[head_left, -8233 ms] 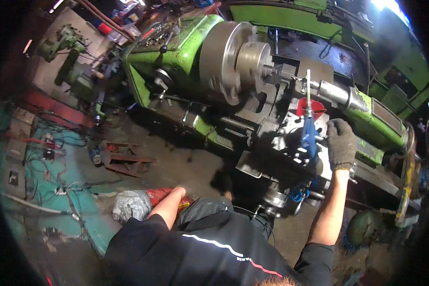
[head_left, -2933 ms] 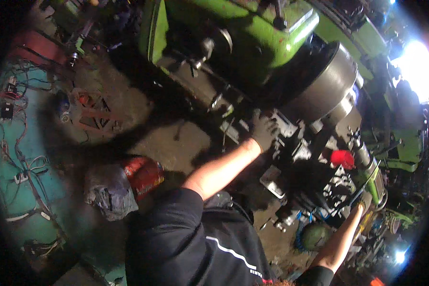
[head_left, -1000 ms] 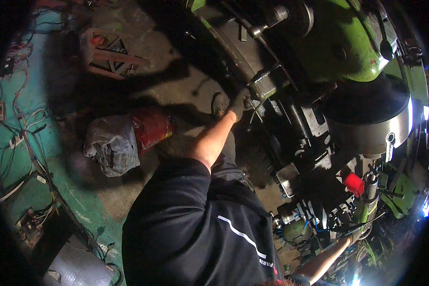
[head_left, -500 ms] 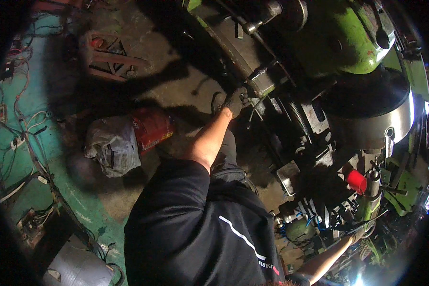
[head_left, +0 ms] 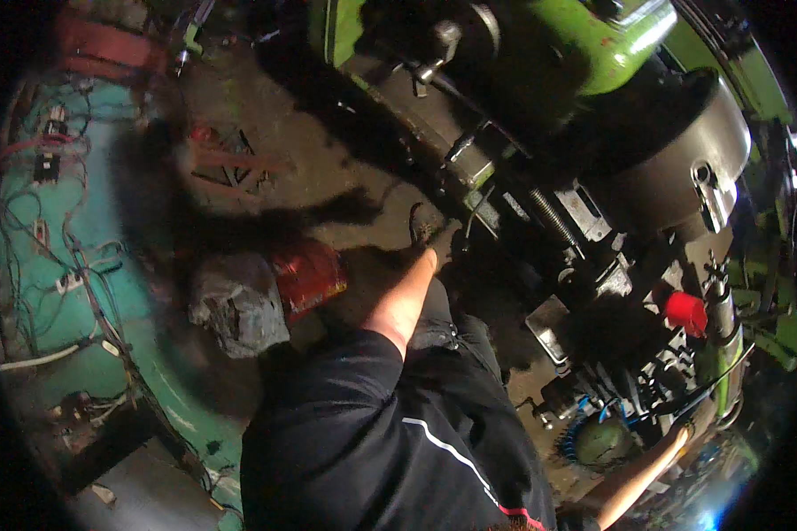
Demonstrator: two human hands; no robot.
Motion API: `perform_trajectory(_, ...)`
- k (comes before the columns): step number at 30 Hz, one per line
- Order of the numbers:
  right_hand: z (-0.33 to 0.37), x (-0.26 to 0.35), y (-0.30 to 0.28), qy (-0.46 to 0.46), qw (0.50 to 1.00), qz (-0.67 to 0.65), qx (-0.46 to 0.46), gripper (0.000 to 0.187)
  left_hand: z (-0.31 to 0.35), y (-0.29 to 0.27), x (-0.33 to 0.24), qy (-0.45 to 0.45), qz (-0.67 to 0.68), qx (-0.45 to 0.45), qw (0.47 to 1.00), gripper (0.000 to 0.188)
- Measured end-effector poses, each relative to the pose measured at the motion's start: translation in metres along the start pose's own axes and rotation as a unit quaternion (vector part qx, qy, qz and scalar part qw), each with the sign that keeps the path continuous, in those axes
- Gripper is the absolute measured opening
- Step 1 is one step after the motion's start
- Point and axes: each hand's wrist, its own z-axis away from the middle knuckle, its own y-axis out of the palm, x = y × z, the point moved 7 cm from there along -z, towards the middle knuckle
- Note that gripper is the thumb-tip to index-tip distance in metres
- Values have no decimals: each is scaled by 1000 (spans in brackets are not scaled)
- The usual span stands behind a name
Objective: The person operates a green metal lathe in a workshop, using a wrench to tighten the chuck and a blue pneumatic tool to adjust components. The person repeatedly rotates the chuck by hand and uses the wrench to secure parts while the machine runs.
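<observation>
My left arm reaches up through the middle of the head view. My left hand (head_left: 429,234), dark and smeared, is beside the lathe's carriage, near a thin bent lever (head_left: 476,211); its fingers cannot be made out. At the lower right my right hand (head_left: 687,428), dark at the fingers, is next to a long thin dark rod (head_left: 715,379) that slants up to the right. Whether the hand grips the rod is unclear. Between the two arms lie several metal tools (head_left: 624,403) and a round greenish object with blue bristle-like edging (head_left: 599,440).
A large steel chuck (head_left: 682,168) and the green headstock (head_left: 584,44) fill the upper right. A red cup (head_left: 686,314) stands near the tools. Left of me are a grey plastic bag (head_left: 237,305), a red container (head_left: 310,281) and cables (head_left: 84,274) over green flooring.
The whole view has shifted and turned a little. My left hand has drawn back slightly from the carriage. The rod by my right hand tilts more steeply upward.
</observation>
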Motion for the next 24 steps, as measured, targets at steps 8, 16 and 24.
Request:
perform_trajectory(8,10,40,-25,-23,996,-79,-30,61,-9,32,5,32,58,29,997,72)
perform_trajectory(16,73,125,-73,25,981,-163,-100,64,4,42,-21,42,97,-28,994,46)
perform_trajectory(24,86,126,-83,29,983,-109,-144,57,-6,41,-32,114,38,60,991,55)
